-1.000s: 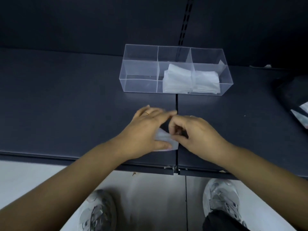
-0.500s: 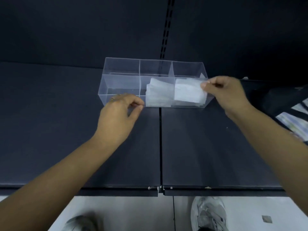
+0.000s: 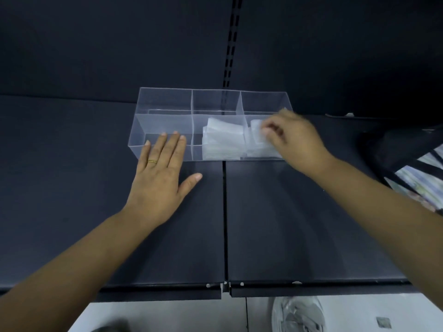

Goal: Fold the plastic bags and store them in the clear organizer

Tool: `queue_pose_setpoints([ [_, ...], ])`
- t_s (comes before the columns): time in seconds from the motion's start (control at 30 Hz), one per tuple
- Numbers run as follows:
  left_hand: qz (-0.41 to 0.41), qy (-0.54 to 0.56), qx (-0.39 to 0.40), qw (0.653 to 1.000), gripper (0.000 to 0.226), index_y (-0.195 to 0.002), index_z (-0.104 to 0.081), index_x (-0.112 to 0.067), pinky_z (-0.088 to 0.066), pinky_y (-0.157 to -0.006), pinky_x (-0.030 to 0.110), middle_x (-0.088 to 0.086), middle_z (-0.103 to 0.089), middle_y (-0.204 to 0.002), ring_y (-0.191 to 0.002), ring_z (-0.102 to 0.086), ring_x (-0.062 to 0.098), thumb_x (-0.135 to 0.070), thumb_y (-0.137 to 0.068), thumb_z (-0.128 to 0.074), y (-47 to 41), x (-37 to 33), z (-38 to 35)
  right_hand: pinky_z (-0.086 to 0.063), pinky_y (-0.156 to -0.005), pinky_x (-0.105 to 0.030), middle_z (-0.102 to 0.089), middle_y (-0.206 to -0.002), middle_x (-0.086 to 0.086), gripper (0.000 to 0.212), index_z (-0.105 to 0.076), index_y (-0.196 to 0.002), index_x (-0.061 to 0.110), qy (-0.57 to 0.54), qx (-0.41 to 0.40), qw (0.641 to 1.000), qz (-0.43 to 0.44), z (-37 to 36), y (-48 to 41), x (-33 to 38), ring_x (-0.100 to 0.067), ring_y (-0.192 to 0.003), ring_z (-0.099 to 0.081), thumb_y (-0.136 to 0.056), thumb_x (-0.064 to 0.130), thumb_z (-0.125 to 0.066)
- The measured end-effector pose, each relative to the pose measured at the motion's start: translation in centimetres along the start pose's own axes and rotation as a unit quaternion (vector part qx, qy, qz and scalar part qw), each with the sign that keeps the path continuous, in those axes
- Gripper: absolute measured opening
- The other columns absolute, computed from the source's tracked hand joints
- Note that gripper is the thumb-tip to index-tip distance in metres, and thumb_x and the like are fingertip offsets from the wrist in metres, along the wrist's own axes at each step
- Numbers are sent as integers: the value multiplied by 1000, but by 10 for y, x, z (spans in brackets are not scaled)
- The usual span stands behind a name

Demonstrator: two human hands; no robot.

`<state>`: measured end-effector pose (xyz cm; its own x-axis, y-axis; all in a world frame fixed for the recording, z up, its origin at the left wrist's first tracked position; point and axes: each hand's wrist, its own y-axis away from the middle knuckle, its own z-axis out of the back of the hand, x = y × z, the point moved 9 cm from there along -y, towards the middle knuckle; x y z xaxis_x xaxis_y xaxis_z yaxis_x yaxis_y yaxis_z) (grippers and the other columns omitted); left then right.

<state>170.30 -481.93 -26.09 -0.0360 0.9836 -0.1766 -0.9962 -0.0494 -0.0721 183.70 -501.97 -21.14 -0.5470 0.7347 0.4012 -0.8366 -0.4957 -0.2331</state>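
**A:** Where is the bag at this moment?

**B:** The folded bag (image 3: 257,131) is over the front right compartment of the clear organizer (image 3: 167,90), just above the pile (image 3: 261,153) lying in there. The right hand (image 3: 296,142) has it, fingers curled and pinching its right side. That hand is blurred from where I stand, so the pinch is my best reading of it.

**A:** And the organizer itself?

**B:** It sits near the back edge of the shelf (image 3: 299,224), straddling the seam (image 3: 224,212) between the two panels. The front middle compartment holds a stack of folded bags (image 3: 223,142) standing side by side with that pile, which I reckon is why this one goes to the right: filling across, one compartment after another.

**A:** What is the other hand doing out there?

**B:** The left hand (image 3: 160,180) lies flat on the shelf, fingers straight and spread, gripping nothing. Its fingertips are up against the front wall of the left compartment. I'd judge it braces the light box so that it doesn't skid toward the back edge while the bag is tucked in. There's a ring (image 3: 152,161) on one finger.

**A:** Anything else about?

**B:** A dark bag (image 3: 395,149) sits at the shelf's right edge, well apart from the organizer. A shoe (image 3: 297,315) shows on the floor below the front edge.
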Motion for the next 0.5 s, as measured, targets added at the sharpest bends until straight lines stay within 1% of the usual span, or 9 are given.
queue_pose_setpoints([
  [0.03, -2, 2, -2, 1000, 82, -151, 1, -11, 11, -119, 37, 5, -1, -161, -145, 11, 16, -62, -89, -13, 0, 0, 0, -45, -82, -35, -56, -100, 1, 23, -66, -102, 13, 17, 54, 998, 15, -14, 4, 6, -19, -95, -53, -98, 27, -48],
  [0.07, -3, -1, -3, 1000, 81, -150, 4, -12, 12, -118, 37, 4, 1, -160, -144, 13, 15, -62, -89, -13, 0, 0, 0, -44, -85, -36, -58, -103, 1, 31, -65, -105, 15, 30, 104, 994, 11, -25, 7, 7, -19, -99, -53, -101, 33, -41],
  [0.1, -6, -2, -4, 1000, 81, -149, 6, -13, 13, -118, 37, 4, 2, -160, -144, 15, 14, -63, -89, -13, 0, 0, -1, -43, -89, -38, -58, -107, 1, 37, -64, -107, 15, 32, 136, 990, 3, -33, 8, 7, -20, -103, -52, -101, 38, -36],
  [0.17, -13, -8, -2, 1000, 80, -149, 8, -14, 12, -119, 38, 4, 4, -160, -144, 15, 16, -63, -89, -14, 0, 0, -3, -42, -94, -40, -57, -110, 3, 43, -63, -108, 18, 21, 176, 984, -14, -41, 7, 7, -18, -108, -49, -101, 45, -31],
  [0.27, -20, -13, 9, 1000, 80, -149, 8, -16, 11, -119, 39, 2, 8, -159, -145, 14, 17, -64, -88, -13, 0, 2, -4, -42, -94, -37, -52, -106, 10, 44, -62, -104, 26, 21, 231, 972, -27, -49, 6, 8, -14, -108, -47, -98, 52, -27],
  [0.33, -19, -3, 14, 1000, 80, -148, 12, -18, 14, -118, 37, -1, 12, -157, -145, 17, 15, -65, -87, -11, 1, 2, -3, -40, -97, -35, -54, -111, 8, 45, -62, -110, 26, 1, 222, 974, -38, -45, 7, 9, -13, -112, -47, -98, 52, -28],
  [0.4, -13, 3, 14, 1000, 79, -146, 16, -20, 16, -117, 35, -4, 16, -156, -144, 21, 14, -66, -86, -8, 4, 2, 3, -36, -102, -34, -56, -121, 4, 45, -60, -123, 21, -14, 167, 985, -40, -27, 6, 11, -16, -117, -47, -99, 48, -33],
  [0.43, -15, 1, 9, 1000, 79, -145, 16, -21, 17, -117, 35, -5, 17, -156, -144, 22, 13, -66, -86, -8, 7, 3, 8, -34, -104, -32, -56, -125, 3, 43, -59, -126, 19, -17, 135, 990, -31, -17, 7, 12, -17, -120, -46, -100, 45, -36],
  [0.5, -25, 25, -8, 999, 80, -147, 13, -21, 18, -116, 33, -7, 14, -156, -143, 21, 10, -67, -86, -9, 15, -5, 30, -33, -104, -29, -56, -125, 3, 39, -59, -125, 17, -53, 79, 995, -34, 9, 15, 19, -17, -120, -47, -100, 40, -41],
])
